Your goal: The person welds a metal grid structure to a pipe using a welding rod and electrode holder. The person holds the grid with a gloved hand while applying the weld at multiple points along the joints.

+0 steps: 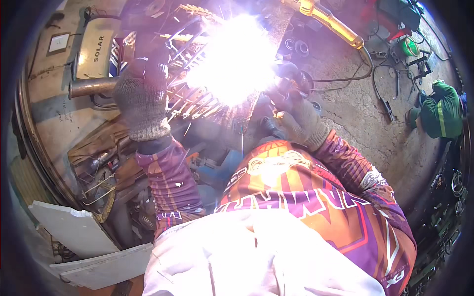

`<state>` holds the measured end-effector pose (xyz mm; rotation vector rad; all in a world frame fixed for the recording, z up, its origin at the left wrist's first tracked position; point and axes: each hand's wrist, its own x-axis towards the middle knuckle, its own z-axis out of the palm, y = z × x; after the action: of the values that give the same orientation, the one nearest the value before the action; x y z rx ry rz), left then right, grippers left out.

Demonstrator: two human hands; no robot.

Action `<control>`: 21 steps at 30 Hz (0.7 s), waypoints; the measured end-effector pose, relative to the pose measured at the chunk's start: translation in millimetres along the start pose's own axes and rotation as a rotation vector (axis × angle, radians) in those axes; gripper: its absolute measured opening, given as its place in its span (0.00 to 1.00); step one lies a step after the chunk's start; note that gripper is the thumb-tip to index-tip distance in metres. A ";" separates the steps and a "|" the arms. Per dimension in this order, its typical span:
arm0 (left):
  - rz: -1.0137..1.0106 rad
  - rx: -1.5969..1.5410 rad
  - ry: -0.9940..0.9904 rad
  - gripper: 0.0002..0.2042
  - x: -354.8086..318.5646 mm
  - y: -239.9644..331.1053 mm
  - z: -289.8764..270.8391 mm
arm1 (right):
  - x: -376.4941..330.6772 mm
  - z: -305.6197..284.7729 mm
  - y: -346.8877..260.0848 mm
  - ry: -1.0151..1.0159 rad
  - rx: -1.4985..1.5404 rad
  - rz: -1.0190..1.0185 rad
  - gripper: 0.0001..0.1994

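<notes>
Head view: glare partly hides metal bars, yellow tool rightward; left grip, right grip: cannot tell whether clenched.

White glare washes out the upper centre.

Metal rods lie between the welding glare, upper centre, and the left hand, upper left; the right hand is at the glare's lower right. A corded power tool lies upper right, a co-worker near the right edge, boards lower left.
</notes>
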<state>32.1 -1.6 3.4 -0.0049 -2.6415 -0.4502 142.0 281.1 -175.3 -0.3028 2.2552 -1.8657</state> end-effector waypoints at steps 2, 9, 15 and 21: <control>0.140 0.086 0.050 0.21 0.1 -19.4 4.6 | 2.0 4.2 11.7 0.032 -0.043 -0.063 0.29; 0.503 0.777 0.144 0.11 -8.7 -38.8 3.7 | 2.4 4.6 20.5 0.047 -0.247 -0.369 0.28; 0.453 0.065 -0.046 0.11 5.2 -29.5 7.1 | -5.9 6.2 14.1 0.107 0.135 -0.048 0.26; -0.060 -0.255 -0.123 0.15 8.6 3.8 3.0 | -5.7 6.0 11.3 0.031 0.181 0.018 0.29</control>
<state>23.4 2.3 5.8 -0.0346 -2.6903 -0.8283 148.8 279.2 -187.4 -0.2256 2.0815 -2.0599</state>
